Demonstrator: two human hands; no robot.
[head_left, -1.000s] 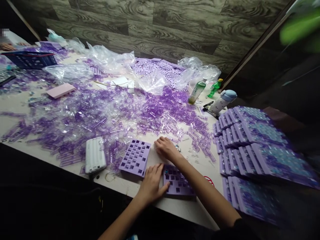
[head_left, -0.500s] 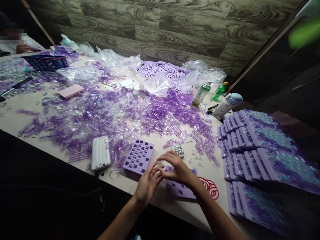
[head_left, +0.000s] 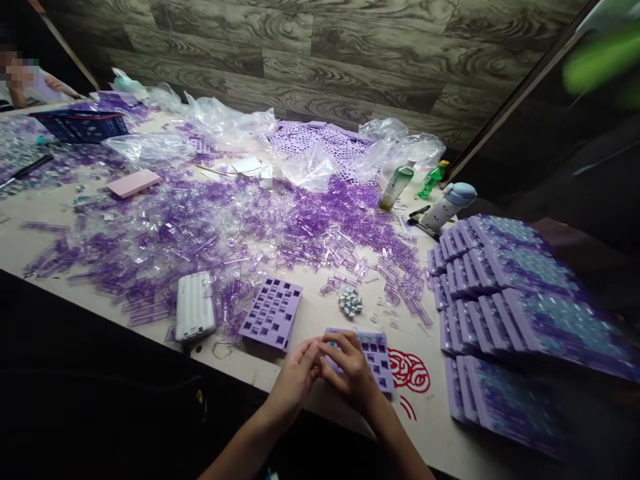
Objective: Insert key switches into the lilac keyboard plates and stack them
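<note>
My left hand point(head_left: 294, 375) and my right hand point(head_left: 351, 371) meet at the fingertips near the table's front edge. The fingers of both are pinched together, and whatever they hold is hidden between them. Partly under my right hand lies a lilac plate with square holes point(head_left: 384, 373), with clear and teal bits along its far edge. Another lilac holed plate point(head_left: 273, 313) sits to the left of my hands. Just beyond them is a small heap of white and teal pieces point(head_left: 350, 302), with a few loose clear pieces point(head_left: 387, 312) beside it.
Stacks of lilac plates point(head_left: 480, 320) stand on the right. Clear and purple plastic pieces point(head_left: 240, 227) cover the middle. A white power bank point(head_left: 195, 305) lies at left front. Bottles point(head_left: 397, 187) and a flask point(head_left: 453, 203) stand behind. A co-worker's hand point(head_left: 60, 85) shows far left.
Both hands have come down and closer to the table edge, uncovering the small heap and more of the right plate. The clear piece seen between the fingertips is now hidden. The view shifted slightly.
</note>
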